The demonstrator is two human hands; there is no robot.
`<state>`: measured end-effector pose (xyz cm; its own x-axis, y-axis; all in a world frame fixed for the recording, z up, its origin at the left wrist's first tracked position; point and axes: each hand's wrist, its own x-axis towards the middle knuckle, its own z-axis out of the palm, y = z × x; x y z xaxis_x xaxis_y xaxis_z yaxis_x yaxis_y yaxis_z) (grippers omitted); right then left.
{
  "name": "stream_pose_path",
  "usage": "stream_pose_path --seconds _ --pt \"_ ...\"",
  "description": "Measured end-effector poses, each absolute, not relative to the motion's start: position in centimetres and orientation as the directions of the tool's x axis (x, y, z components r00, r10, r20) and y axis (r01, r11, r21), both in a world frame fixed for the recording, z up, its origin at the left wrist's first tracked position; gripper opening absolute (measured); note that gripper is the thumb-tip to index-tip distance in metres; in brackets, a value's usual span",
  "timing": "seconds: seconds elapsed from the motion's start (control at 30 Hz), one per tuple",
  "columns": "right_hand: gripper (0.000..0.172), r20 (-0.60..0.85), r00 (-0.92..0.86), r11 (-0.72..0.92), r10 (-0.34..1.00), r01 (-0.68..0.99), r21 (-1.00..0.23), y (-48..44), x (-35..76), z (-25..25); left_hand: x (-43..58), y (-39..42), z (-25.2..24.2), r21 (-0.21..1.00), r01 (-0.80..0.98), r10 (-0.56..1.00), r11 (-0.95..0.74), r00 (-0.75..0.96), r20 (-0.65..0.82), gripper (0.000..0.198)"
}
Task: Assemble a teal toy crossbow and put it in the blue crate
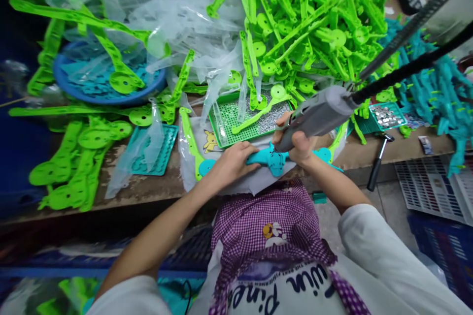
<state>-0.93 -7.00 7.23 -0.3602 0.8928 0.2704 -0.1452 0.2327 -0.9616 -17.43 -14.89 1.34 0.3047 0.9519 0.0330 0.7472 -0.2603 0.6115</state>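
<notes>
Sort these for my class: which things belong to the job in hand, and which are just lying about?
Belongs to the job:
gray tool, gripped in the right hand
teal piece, held by the left hand at the tool's tip
green tray of small metal bits, probably supplies

Apparently just lying about:
hammer, at the bench edge
white crate, low on the right

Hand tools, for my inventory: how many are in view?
2: the grey corded driver in the right hand, and a black-handled hammer at the bench edge to the right. Others may be hidden under the green parts.
</notes>
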Motion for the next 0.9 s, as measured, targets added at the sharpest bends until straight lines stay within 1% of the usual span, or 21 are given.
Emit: stream_pose_path --seconds 0.1,0.2,0.33,0.47,0.6,0.77,0.9 --pt "0.063 0.296 -0.360 0.253 0.885 -0.165 -0.953 -6.9 -0.9 7.6 -17.5 -14.9 1.2 0.634 0.734 0.958 -0.242 0.285 0.035 0.031" --pt "0.061 0.326 -0.359 0.273 0.874 -0.192 -0.943 -7.0 -0.7 7.9 -17.5 -15.1 1.3 0.630 0.739 0.958 -0.239 0.286 0.028 0.031" --pt "0.059 0.323 -0.361 0.287 0.875 -0.151 -0.946 -6.8 -0.7 7.3 -17.4 -15.1 1.5 0.629 0.742 0.959 -0.231 0.284 0.017 0.030" --pt "0.050 0.312 -0.426 0.294 0.849 -0.108 -0.950 -6.4 -0.9 6.1 -17.4 -15.0 1.6 0.637 0.741 0.960 -0.214 0.280 -0.003 0.028" --pt "0.045 0.339 -0.478 0.342 0.810 -0.084 -0.936 -6.3 -0.8 5.6 -17.3 -15.0 1.3 0.645 0.734 0.960 -0.212 0.281 -0.004 0.027" --pt "0.048 0.321 -0.490 0.338 0.811 -0.055 -0.939 -6.4 -0.9 6.0 -17.3 -15.0 1.1 0.663 0.718 0.963 -0.210 0.268 0.016 0.028" --pt "0.057 0.327 -0.409 0.296 0.852 -0.137 -0.945 -6.4 -1.0 6.6 -17.3 -15.1 1.5 0.658 0.724 0.963 -0.209 0.270 0.009 0.028"
